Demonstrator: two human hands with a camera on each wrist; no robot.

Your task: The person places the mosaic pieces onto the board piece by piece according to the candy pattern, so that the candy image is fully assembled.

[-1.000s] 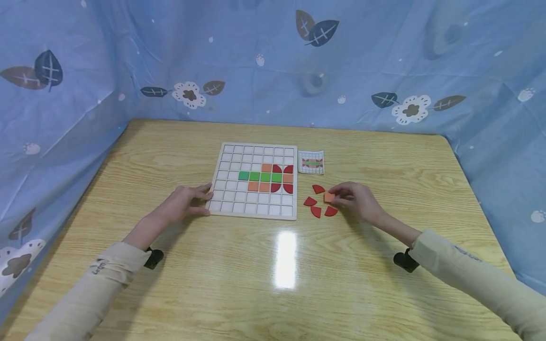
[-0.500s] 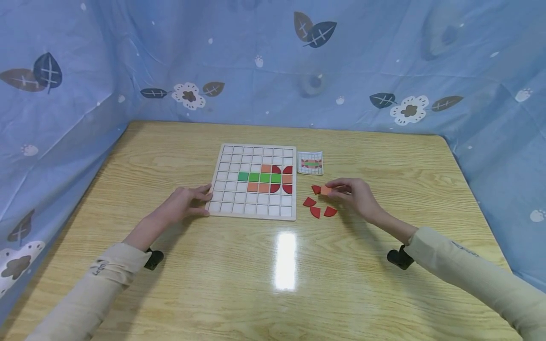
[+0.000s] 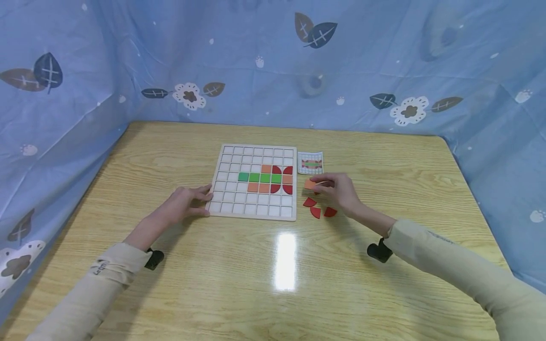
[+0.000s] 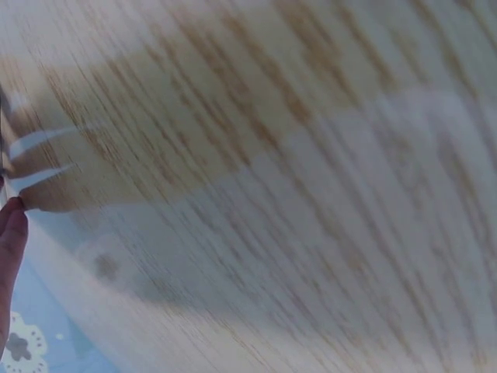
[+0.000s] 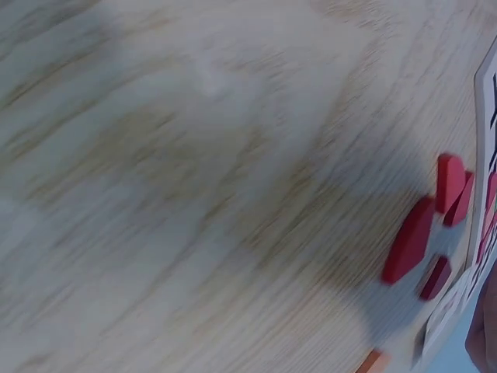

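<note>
My right hand (image 3: 340,190) pinches an orange square tile (image 3: 310,184) between thumb and fingers, just right of the wooden grid board (image 3: 251,208). Fingertips of my left hand (image 3: 184,202) touch the board's left edge, the thumb near its lower left corner. On the board lie a row of green square tiles (image 3: 265,178), several orange squares (image 3: 258,187) and red quarter-circle tiles (image 3: 287,189). Loose red quarter-circle tiles (image 3: 330,211) lie below the right hand, one partly hidden under it. The right wrist view also shows loose red tiles (image 5: 410,239) beside the board.
A small pattern card (image 3: 310,161) lies at the board's upper right, printed with a red, orange and green figure. The wooden table (image 3: 213,274) carries everything. Blue patterned cloth (image 3: 264,66) hangs behind it and at both sides.
My right hand has lifted the orange tile from among the red tiles and carried it left and away from me, toward the board. The left hand stays at the board's edge.
</note>
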